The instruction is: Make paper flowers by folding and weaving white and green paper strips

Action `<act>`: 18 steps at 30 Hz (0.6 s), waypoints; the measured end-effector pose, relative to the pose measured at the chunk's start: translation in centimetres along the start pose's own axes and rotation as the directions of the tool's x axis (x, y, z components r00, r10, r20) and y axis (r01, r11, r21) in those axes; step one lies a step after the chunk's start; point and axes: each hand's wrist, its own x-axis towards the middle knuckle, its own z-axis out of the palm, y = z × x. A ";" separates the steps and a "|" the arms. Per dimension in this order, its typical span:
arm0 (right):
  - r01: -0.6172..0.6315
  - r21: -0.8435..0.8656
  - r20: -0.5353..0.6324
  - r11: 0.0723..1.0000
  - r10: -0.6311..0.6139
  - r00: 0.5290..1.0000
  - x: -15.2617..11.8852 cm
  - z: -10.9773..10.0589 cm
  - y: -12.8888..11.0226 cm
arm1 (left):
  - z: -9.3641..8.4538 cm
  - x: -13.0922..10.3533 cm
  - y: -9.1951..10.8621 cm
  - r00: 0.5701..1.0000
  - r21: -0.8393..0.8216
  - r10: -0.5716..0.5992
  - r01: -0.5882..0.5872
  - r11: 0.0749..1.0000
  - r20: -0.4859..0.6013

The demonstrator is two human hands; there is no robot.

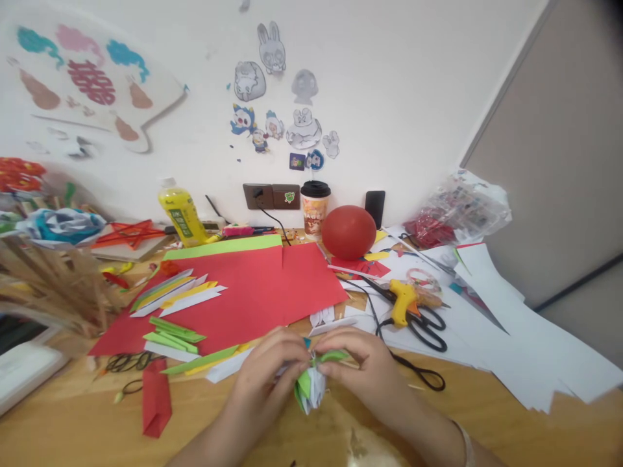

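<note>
Between my two hands is a small folded paper piece (314, 388) in green and white, low in the middle of the view above the wooden table. My left hand (273, 370) pinches its upper left side between thumb and fingers. On the other side my right hand (357, 363) pinches the top right, where a green paper tip (333, 355) sticks out by the fingers. Folded strips (214, 360) in green, yellow and white lie just left of my left hand. More green strips (172, 337) rest beyond them.
Red paper sheets (306, 279) lie behind my hands. A yellow glue gun (403, 301) and black-handled scissors (426, 327) are on the right, with white paper (516, 350). A red balloon (348, 232), a cup (315, 214) and a bottle (182, 214) stand along the wall.
</note>
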 end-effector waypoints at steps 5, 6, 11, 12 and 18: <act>0.178 -0.046 -0.075 0.983 -0.181 0.981 -0.2 0.5 -0.5 | -0.1 0.0 0.1 0.999 -0.019 0.025 -0.024 1.000 0.033; 0.198 -0.047 -0.092 0.979 -0.202 0.975 -0.2 0.5 -0.5 | -0.1 0.0 0.2 0.999 -0.028 0.019 -0.018 0.999 0.037; 0.090 -0.036 -0.076 0.995 -0.093 0.993 -0.3 0.3 -1.0 | 0.0 -0.3 0.6 0.979 -0.067 -0.186 0.192 0.979 0.087; 0.026 -0.026 -0.051 0.999 -0.027 0.998 -0.3 0.2 -1.1 | 0.1 -0.3 0.6 0.959 -0.083 -0.262 0.271 0.959 0.104; -0.346 0.146 0.099 0.927 0.335 0.937 -0.1 0.2 -0.3 | 1.0 0.4 0.1 0.719 -0.323 -0.631 0.695 0.642 0.293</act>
